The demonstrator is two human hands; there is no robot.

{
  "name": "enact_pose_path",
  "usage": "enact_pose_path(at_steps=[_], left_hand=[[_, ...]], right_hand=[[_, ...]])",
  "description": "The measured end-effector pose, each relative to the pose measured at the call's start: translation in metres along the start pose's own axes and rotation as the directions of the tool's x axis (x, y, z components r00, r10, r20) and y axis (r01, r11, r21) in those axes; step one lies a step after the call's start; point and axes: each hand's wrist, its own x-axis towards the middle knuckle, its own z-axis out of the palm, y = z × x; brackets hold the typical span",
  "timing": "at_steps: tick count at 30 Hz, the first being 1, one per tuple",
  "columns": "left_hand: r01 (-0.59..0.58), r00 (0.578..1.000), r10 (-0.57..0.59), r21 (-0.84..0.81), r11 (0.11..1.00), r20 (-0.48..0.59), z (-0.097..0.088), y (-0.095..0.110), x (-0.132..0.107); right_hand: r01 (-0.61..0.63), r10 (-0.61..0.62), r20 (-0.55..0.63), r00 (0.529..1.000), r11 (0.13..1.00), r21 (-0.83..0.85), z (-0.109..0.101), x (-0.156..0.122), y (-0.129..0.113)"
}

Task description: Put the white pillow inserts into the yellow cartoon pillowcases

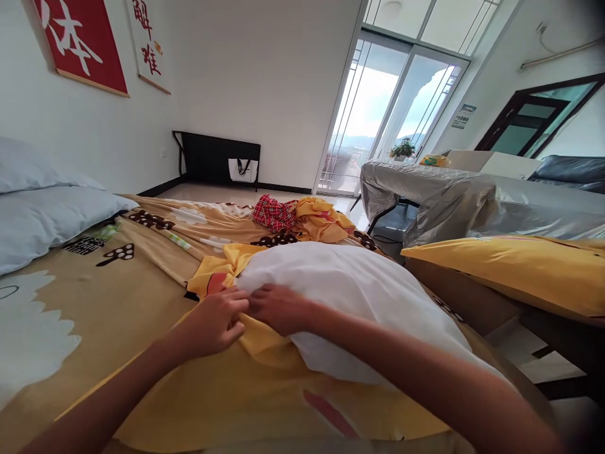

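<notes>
A white pillow lies across a yellow pillowcase spread on the bed. My left hand is closed, its fingers pinching the pillowcase fabric by the pillow's left end. Right beside it, my right hand reaches over the pillow from the right, with its fingers curled on the pillow's left end. Some of those fingertips are hidden in the folds. Bunched yellow fabric with an orange-red patch rises just behind both hands. My right forearm crosses in front of the pillow.
Crumpled yellow cloth and red plaid cloth lie at the bed's far edge. Bare pillows are stacked at left. A yellow-covered pillow rests at right. Beyond stands a table under plastic sheeting.
</notes>
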Motion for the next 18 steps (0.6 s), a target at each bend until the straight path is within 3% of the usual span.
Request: enact_pose_path(at_steps=[4,7,10,13,16,18], left_hand=[[0.058,0.973,-0.081,0.111,0.992,0.217,0.002,-0.017,-0.01],[0.029,0.939,-0.094,0.198,0.98,0.33,0.005,-0.02,-0.013],[-0.046,0.915,-0.05,0.227,0.973,0.4,0.003,-0.011,-0.009],[-0.142,0.905,0.033,0.226,0.964,0.425,-0.002,0.012,-0.001],[-0.261,0.888,0.179,0.143,0.955,0.424,0.0,0.041,0.006],[-0.272,0.848,0.214,0.052,0.961,0.484,0.006,0.056,0.012]], right_hand=[[-0.151,0.151,0.013,0.988,0.971,0.187,-0.021,-0.061,-0.011],[-0.329,0.33,-0.129,0.935,0.944,0.026,-0.008,-0.102,-0.051],[-0.452,0.381,-0.3,0.875,0.864,-0.223,0.023,-0.125,-0.075],[-0.467,0.385,-0.291,0.875,0.831,-0.302,0.036,-0.123,-0.051],[-0.433,0.373,-0.253,0.893,0.867,-0.247,0.018,-0.099,0.0],[-0.474,0.417,-0.288,0.862,0.865,-0.164,-0.001,-0.074,0.026]])
